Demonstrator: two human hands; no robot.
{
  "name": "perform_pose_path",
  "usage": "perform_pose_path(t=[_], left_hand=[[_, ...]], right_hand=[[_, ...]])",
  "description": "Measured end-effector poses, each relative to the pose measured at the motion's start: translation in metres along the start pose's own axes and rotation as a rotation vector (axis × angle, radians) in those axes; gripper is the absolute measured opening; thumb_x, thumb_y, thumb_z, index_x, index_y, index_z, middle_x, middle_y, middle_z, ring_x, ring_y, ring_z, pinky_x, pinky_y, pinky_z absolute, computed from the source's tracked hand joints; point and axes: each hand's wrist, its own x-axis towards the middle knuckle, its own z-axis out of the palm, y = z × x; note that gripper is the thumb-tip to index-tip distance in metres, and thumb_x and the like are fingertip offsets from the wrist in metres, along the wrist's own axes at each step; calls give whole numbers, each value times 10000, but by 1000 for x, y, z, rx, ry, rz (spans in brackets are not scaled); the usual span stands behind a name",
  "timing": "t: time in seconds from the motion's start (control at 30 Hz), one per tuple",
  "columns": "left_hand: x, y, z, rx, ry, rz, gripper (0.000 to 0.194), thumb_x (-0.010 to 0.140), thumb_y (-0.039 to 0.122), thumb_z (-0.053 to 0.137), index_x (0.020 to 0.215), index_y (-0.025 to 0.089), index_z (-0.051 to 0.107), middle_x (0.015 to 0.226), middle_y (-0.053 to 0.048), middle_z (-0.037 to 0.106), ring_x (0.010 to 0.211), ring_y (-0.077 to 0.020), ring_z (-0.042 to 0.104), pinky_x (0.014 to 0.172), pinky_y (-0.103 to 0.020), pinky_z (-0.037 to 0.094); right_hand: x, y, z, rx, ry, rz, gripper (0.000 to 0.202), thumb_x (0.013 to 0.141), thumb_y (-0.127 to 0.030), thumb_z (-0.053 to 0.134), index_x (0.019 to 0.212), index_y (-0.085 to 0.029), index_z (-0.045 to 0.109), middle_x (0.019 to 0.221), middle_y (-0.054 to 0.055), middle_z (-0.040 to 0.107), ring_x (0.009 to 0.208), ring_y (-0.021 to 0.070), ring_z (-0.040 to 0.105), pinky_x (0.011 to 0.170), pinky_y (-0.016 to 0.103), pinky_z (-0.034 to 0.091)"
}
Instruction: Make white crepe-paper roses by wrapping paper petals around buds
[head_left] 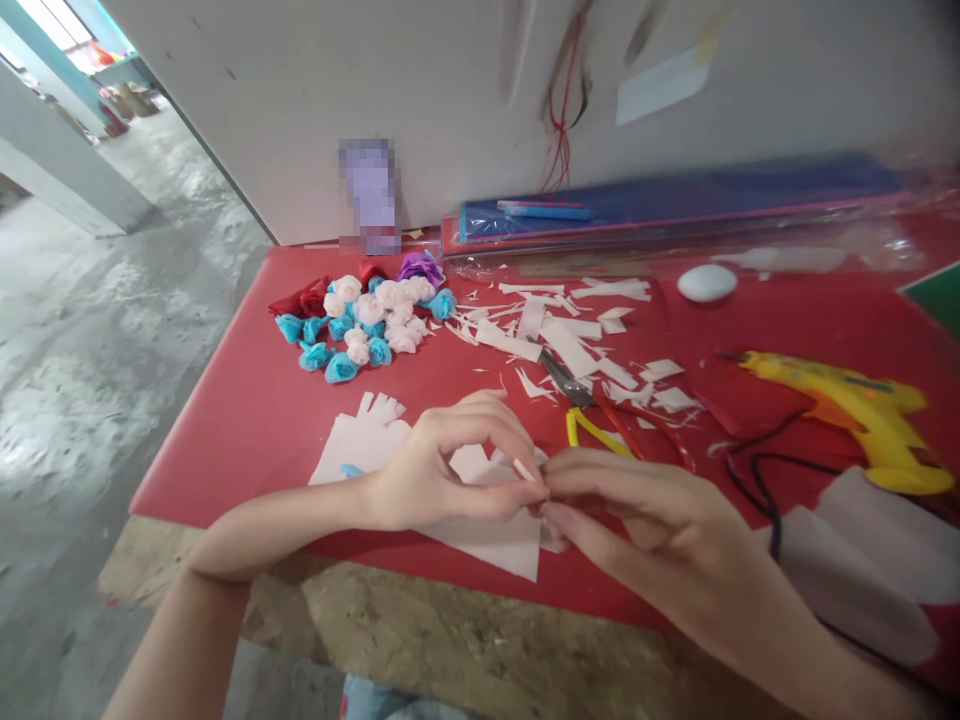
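My left hand (457, 455) and my right hand (667, 520) meet at their fingertips above the near edge of the red table. Both pinch a small piece of white paper (525, 471), mostly hidden by the fingers. Beneath my left hand lies a larger white paper sheet (487, 548) with cut strips along its far edge. A little beyond my fingers, pliers (570, 385) with red and yellow handles rest among white paper scraps (566, 345).
Small blue, pale pink, red and purple paper flowers (375, 315) cluster at the far left. To the right are a yellow glue gun (855, 405) with a black cord, a white egg-shaped object (706, 284) and white sheets (862, 550). A blurred purple rectangle (371, 190) leans on the wall.
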Motion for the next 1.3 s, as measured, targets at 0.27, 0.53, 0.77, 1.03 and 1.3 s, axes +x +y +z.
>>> perform_pose_path(t=[0.27, 0.53, 0.77, 1.03, 1.3], left_hand=[[-1, -5, 1, 71, -24, 58, 69, 741, 130, 564, 707, 164, 514, 658, -4, 584, 674, -105, 538, 778, -309, 454], [-1, -8, 0, 110, -43, 52, 78, 766, 127, 511, 713, 166, 470, 672, -1, 542, 683, -107, 513, 747, -304, 450], [-2, -15, 1, 95, -64, -153, 60, 763, 131, 481, 711, 158, 466, 696, -5, 512, 671, -108, 503, 702, -291, 459], [8, -25, -13, 186, -30, -42, 48, 736, 179, 622, 710, 140, 615, 698, -29, 616, 702, -121, 557, 761, -317, 454], [6, -27, -45, 515, 39, 6, 76, 767, 175, 584, 747, 163, 656, 741, -30, 644, 701, -110, 571, 682, -255, 470]], right_hand=[[-2, 5, 5, -380, 157, -185, 196, 775, -128, 467, 686, -196, 627, 715, 18, 688, 611, 125, 653, 530, 184, 524], [-7, 9, 8, -723, 206, -343, 261, 848, -152, 400, 762, -194, 642, 743, 38, 694, 620, 142, 656, 558, 223, 528], [0, 18, 7, -773, 255, -395, 217, 830, -111, 455, 751, -165, 650, 724, 50, 694, 608, 152, 650, 561, 246, 521], [6, 28, -1, -560, 278, -273, 148, 778, -120, 536, 736, -191, 659, 739, 16, 699, 597, 140, 644, 545, 234, 534], [21, 49, 0, -295, -113, 39, 168, 716, -91, 558, 642, -170, 686, 705, 6, 704, 581, 119, 639, 536, 202, 510]])
